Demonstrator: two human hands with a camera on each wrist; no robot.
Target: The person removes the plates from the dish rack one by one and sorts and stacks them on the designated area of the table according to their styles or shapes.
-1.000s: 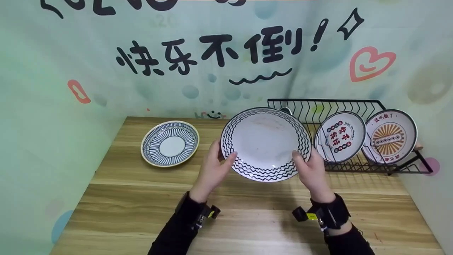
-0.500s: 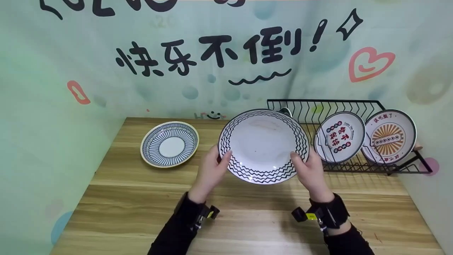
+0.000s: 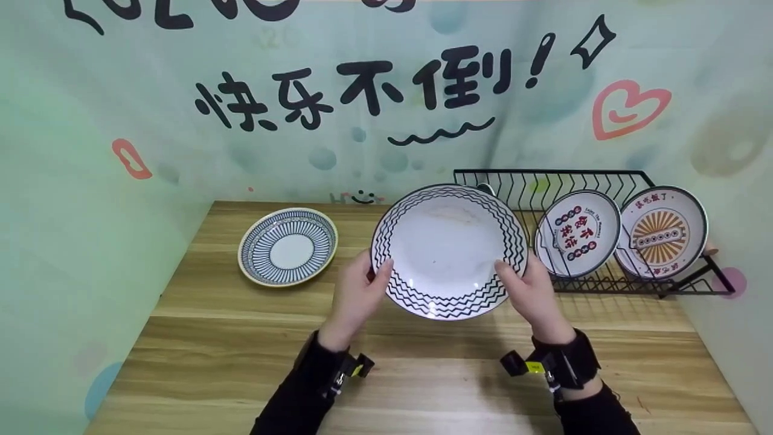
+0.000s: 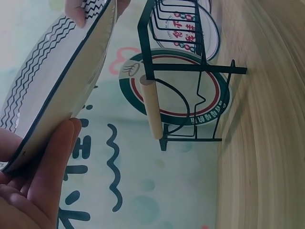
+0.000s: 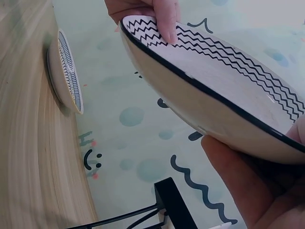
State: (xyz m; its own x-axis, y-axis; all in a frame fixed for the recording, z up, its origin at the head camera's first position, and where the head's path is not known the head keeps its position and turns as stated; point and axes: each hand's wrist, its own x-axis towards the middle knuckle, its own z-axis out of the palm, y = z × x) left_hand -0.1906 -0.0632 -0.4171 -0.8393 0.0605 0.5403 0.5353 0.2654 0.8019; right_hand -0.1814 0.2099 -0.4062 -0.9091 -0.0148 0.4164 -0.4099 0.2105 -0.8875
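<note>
A white deep plate [image 3: 447, 248] with black zigzag bands near its rim is held up above the table, its inside facing me. My left hand [image 3: 357, 290] grips its left edge, thumb on the inner face and fingers underneath. On the opposite edge my right hand [image 3: 531, 293] holds it the same way. Both wrist views show the plate's pale underside [image 5: 186, 95] with fingers against it. A brownish smear [image 3: 456, 214] marks the upper part of its inside.
A blue-striped bowl [image 3: 291, 248] sits at the table's back left. At the back right, a black wire rack [image 3: 555, 175] holds a red-lettered plate [image 3: 578, 234] and an orange-sunburst plate [image 3: 661, 232]. In the left wrist view, a green-rimmed plate [image 4: 178, 88] also stands in it.
The plate has tilted a little, its near edge coming lower and toward me, and has drifted slightly left. Both hands keep their hold; the bowl and rack stay put.
</note>
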